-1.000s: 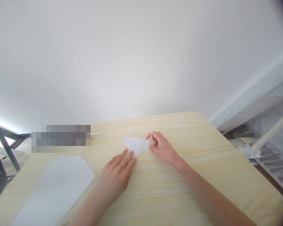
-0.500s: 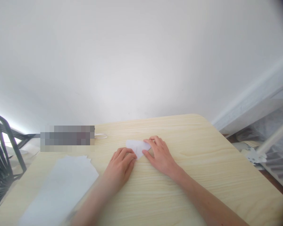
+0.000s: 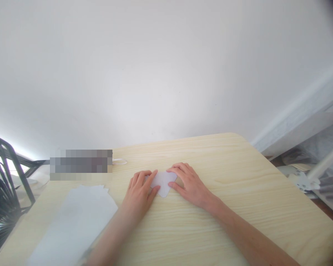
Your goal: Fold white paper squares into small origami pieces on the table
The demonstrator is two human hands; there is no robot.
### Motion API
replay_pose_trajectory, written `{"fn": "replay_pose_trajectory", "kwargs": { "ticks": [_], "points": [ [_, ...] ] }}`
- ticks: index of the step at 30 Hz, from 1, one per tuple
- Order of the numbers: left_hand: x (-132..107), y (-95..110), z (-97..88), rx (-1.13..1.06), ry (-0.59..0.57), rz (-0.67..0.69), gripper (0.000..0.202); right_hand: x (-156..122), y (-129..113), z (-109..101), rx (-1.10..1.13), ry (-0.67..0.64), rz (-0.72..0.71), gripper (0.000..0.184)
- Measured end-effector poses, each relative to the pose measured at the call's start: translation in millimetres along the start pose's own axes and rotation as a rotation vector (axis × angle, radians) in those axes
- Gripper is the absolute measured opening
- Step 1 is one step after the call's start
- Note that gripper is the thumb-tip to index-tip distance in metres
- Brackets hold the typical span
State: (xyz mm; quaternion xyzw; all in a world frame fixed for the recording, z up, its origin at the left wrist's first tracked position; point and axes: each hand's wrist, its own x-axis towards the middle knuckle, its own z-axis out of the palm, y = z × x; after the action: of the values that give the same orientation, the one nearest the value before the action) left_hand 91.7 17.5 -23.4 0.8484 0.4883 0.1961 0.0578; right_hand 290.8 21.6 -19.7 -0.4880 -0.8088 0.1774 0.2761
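A small folded piece of white paper (image 3: 163, 182) lies flat on the light wooden table (image 3: 238, 192). My left hand (image 3: 140, 190) rests on its left part, fingers stretched out and pressing down. My right hand (image 3: 187, 183) lies on its right side, fingers flat, thumb along the paper's lower edge. Part of the paper is hidden under both hands.
A stack of white paper sheets (image 3: 74, 221) lies at the table's near left. A small pale loop-shaped thing (image 3: 119, 161) sits near the far edge beside a blurred patch. A black wire chair (image 3: 2, 195) stands at the left, white shelving (image 3: 316, 173) at the right.
Both hands have closed in on the folded paper and now lie flat on it; a second ago the right hand pinched its right tip and the left touched its near edge.
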Motion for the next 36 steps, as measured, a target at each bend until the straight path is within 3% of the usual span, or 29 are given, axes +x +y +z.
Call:
{"fn": "replay_pose_trajectory", "kwargs": {
  "ticks": [10, 22, 26, 36],
  "points": [
    [0.3, 2.1, -3.8, 0.028, -0.061, -0.033, 0.04, -1.3, 1.7, 2.1, 0.016, -0.001, -0.027, 0.042],
    [1.9, 5.0, -5.7, -0.051, -0.026, -0.012, 0.024, -0.6, -1.6, -2.0, 0.09, -0.006, -0.089, 0.02],
    [2.1, 5.2, -5.3, 0.0, -0.005, 0.025, 0.031, -0.3, -0.7, -1.3, 0.089, -0.002, -0.094, 0.028],
    [-2.1, 4.3, -3.5, 0.172, 0.074, 0.172, 0.02, -3.2, 0.8, 1.9, 0.014, 0.026, -0.161, 0.016]
  ]
}}
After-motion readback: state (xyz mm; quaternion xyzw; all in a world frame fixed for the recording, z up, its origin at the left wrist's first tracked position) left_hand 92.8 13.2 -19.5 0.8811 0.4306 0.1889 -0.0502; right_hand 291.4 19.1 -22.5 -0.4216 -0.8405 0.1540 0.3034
